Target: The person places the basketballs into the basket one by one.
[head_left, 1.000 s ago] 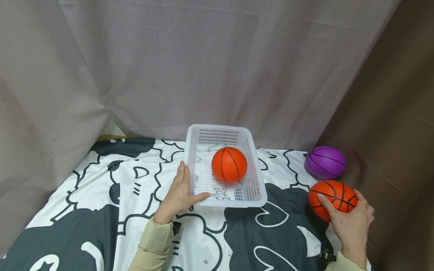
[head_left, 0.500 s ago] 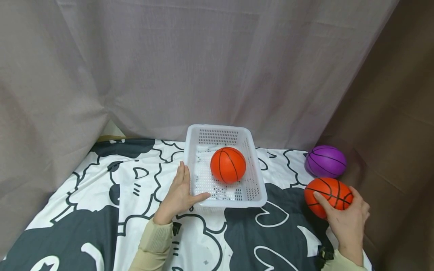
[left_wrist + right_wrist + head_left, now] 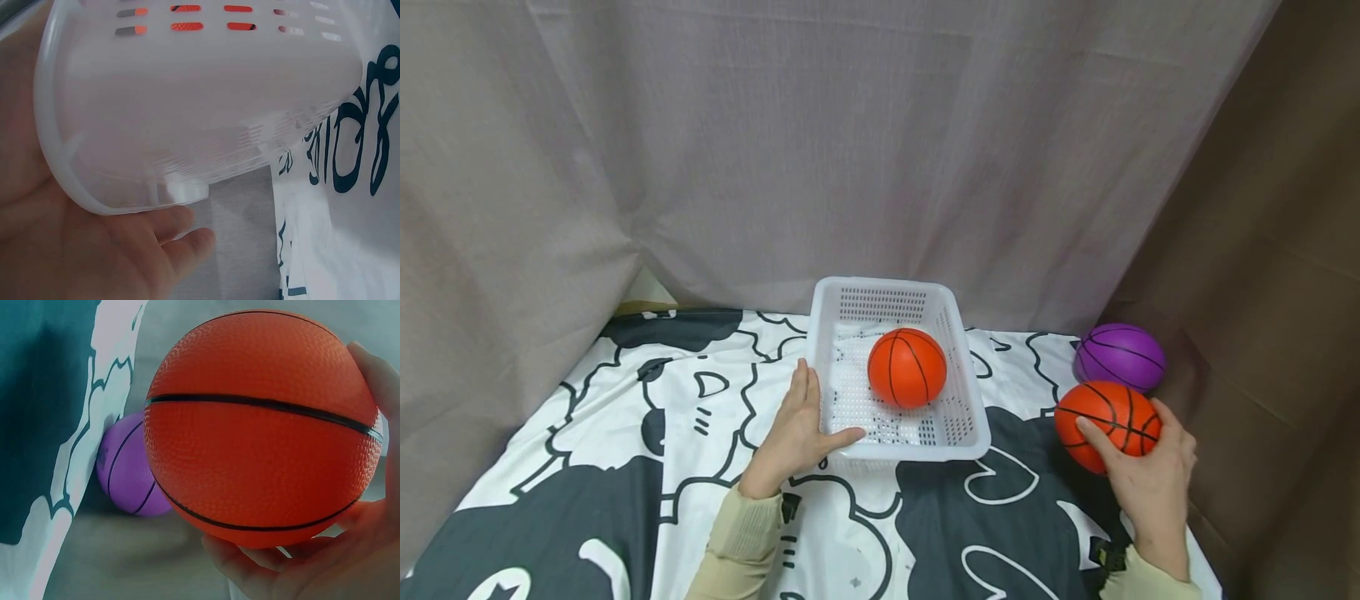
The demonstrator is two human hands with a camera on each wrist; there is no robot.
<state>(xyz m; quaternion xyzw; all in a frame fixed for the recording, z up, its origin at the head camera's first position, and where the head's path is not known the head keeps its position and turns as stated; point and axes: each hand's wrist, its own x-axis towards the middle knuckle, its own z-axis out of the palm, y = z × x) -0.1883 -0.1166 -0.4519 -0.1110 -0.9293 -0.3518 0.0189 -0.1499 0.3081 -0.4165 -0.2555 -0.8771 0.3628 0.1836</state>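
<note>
My right hand (image 3: pixel 1153 487) grips an orange toy basketball (image 3: pixel 1101 417) with black lines, thumb on its near left side and fingers around the right. In the right wrist view the basketball (image 3: pixel 262 425) fills the palm, fingers curving under it. My left hand (image 3: pixel 793 437) rests against the near left corner of a white perforated plastic basket (image 3: pixel 898 451), fingers straight along its side and thumb over the near rim. The left wrist view has the basket wall (image 3: pixel 187 94) close against the palm. Inside the basket lies a second orange basketball (image 3: pixel 907 368).
A purple basketball (image 3: pixel 1120 357) sits at the far right, just behind the held ball, beside the brown curtain (image 3: pixel 1262 333). Grey cloth (image 3: pixel 880 150) hangs behind. A black-and-white cartoon-print cloth (image 3: pixel 700 450) covers the surface.
My right hand has carried its basketball left and farther from me, so that it now overlaps the purple ball in the head view. The left hand stays in place.
</note>
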